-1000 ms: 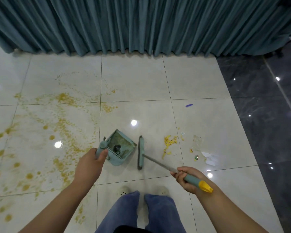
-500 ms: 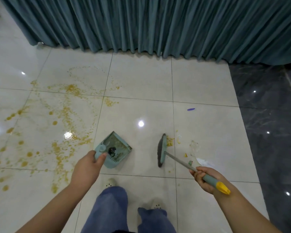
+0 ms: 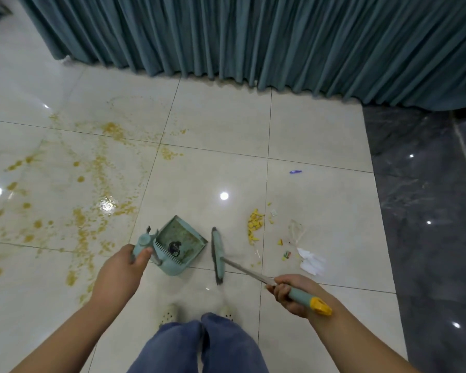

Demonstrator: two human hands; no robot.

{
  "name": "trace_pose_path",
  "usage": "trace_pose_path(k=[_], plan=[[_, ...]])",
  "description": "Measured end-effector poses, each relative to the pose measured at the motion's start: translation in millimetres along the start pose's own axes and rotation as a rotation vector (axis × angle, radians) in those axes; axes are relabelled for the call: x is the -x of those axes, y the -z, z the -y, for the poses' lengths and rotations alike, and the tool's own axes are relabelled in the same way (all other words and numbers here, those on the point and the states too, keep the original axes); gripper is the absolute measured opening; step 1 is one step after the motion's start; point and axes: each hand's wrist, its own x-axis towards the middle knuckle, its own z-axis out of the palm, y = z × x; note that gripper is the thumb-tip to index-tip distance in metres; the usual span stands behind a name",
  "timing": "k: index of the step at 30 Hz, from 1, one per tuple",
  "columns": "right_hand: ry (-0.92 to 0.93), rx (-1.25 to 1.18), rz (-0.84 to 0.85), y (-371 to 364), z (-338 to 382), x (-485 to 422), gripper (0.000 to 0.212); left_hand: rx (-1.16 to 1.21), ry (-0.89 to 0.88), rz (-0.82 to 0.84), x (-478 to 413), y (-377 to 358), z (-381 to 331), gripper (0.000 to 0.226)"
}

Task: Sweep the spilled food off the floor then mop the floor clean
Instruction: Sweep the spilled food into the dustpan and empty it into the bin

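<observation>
Teal broom (image 3: 218, 254) back beside dustpan (image 3: 184, 234), food (image 3: 254, 225) uncovered

dustpan (image 3: 182, 242) on the floor (image 3: 320, 135), broom head (image 3: 218, 255) just right of it, food bits (image 3: 254, 224) further right, big spill (image 3: 92, 184) off left, curtain (image 3: 253, 36) behind

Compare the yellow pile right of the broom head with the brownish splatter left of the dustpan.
The yellow pile is bright and gathered in one small heap of chunks; the brownish splatter is duller and strewn over several tiles. The pile lies right of the broom head; the splatter lies left of the dustpan. Both sit on the pale floor, neither in the dustpan yet.
</observation>
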Motion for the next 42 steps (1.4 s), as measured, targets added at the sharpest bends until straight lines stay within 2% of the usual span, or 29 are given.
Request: trace_pose_path(k=[7, 12, 18, 21, 26, 29, 32, 36, 40, 42], plan=[[0.072, -0.043, -0.042, 32, 2, 8, 0.028, -0.015, -0.035, 0.026, 12, -5, 14, 0.04], [0.137, -0.229, 0.012, 47, -29, 18, 0.024, 0.018, -0.08, 0.07, 14, -8, 30, 0.037], [0.235, -0.538, 0.08, 71, -103, 31, 0.019, 0.003, -0.199, 0.156, 23, -11, 49, 0.037], [0.304, -0.609, 0.053, 74, -141, 34, 0.018, -0.016, -0.251, 0.195, 28, -10, 57, 0.036], [0.352, -0.677, -0.083, 82, -192, 30, 0.012, -0.054, -0.307, 0.24, 31, -11, 73, 0.034], [0.378, -0.744, -0.18, 83, -210, 25, 0.02, -0.058, -0.312, 0.275, 30, -14, 80, 0.036], [0.4, -0.781, -0.222, 69, -216, 22, 0.036, -0.033, -0.306, 0.276, 26, -14, 86, 0.039], [0.344, -0.6, -0.255, 29, -206, 15, 0.018, -0.017, -0.278, 0.288, 19, -10, 96, 0.044], [0.283, -0.732, -0.171, -19, -185, -5, 0.021, 0.013, -0.236, 0.337, 14, -6, 106, 0.045], [0.296, -0.716, -0.134, -37, -170, -20, 0.048, 0.064, -0.193, 0.383, 11, -5, 107, 0.043]])
